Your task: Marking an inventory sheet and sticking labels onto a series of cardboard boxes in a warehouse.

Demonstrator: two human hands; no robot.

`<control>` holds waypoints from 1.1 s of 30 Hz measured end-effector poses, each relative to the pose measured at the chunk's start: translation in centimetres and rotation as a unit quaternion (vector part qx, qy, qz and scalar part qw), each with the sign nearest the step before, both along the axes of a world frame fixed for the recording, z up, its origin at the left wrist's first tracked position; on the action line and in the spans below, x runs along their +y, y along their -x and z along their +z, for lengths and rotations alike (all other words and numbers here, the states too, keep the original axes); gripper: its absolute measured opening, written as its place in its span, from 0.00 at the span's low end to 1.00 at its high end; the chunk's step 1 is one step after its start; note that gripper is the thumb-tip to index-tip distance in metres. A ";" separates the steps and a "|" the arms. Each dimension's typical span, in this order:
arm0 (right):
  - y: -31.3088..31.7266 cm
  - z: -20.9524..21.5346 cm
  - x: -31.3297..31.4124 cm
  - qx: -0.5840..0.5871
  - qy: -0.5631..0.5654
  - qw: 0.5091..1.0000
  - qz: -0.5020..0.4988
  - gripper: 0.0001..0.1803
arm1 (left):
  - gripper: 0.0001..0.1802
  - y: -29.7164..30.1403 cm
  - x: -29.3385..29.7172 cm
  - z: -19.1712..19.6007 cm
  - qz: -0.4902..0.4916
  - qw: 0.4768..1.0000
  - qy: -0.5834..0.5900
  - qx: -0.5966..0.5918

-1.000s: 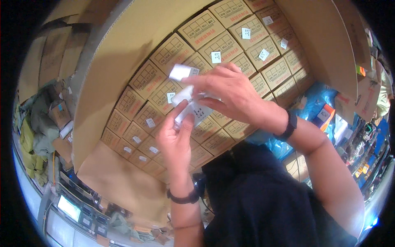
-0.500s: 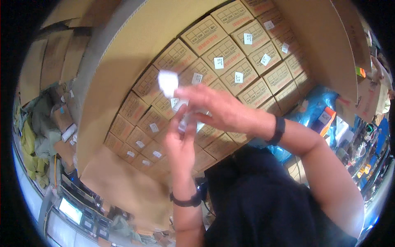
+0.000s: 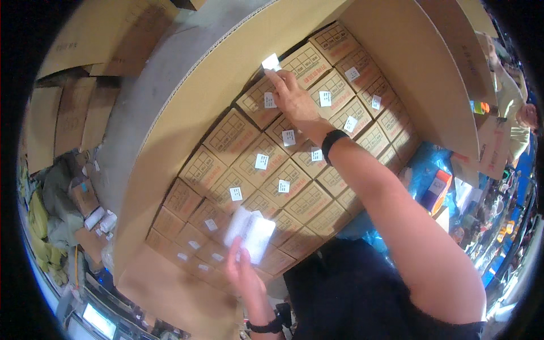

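Small brown cartons (image 3: 232, 136) fill a large open carton in close rows, many with a small white label on top. At the far side, my right hand (image 3: 294, 99) stretches over the rows. Its fingertips are on a white label (image 3: 271, 62) beside the large carton's far wall. Nearer to me, my left hand (image 3: 245, 275) grips a roll of white labels (image 3: 259, 238), with a strip folded over it, above the near rows. How far the right fingers close on the label is hard to make out.
Tall cardboard walls (image 3: 164, 113) surround the small cartons. Blue plastic wrapping (image 3: 425, 170) and an orange box (image 3: 437, 190) lie to the right. Flattened cardboard (image 3: 73, 113) leans at the left. Another person (image 3: 518, 107) is at the far right.
My hands have parted. The right hand has moved to the far rows with a label, while the left has drawn nearer to me with the roll.
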State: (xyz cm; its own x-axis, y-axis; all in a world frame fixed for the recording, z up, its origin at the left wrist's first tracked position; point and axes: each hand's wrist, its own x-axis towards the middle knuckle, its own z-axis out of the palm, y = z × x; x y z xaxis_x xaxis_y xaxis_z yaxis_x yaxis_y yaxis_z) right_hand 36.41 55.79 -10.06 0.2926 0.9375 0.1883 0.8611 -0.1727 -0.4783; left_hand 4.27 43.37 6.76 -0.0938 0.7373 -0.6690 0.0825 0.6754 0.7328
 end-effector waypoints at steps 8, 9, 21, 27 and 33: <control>-7.6 0.9 0.4 0.223 0.059 0.917 -0.325 0.37 | 0.22 1.4 -1.0 1.1 0.043 0.999 0.027 0.010; -8.0 1.7 0.8 0.140 0.034 0.940 -0.311 0.38 | 0.22 1.1 -0.7 1.1 0.044 0.999 0.030 0.010; -6.5 6.0 -2.7 0.338 0.041 0.935 -0.102 0.27 | 0.30 1.2 1.5 2.8 0.007 0.998 -0.048 -0.037; 14.3 17.0 -9.0 0.511 0.136 0.833 0.165 0.21 | 0.29 3.8 1.6 2.2 -0.032 0.993 -0.082 -0.082; 20.7 18.2 -9.9 0.489 0.157 0.831 0.216 0.14 | 0.27 9.0 0.0 3.9 -0.001 0.987 -0.116 -0.108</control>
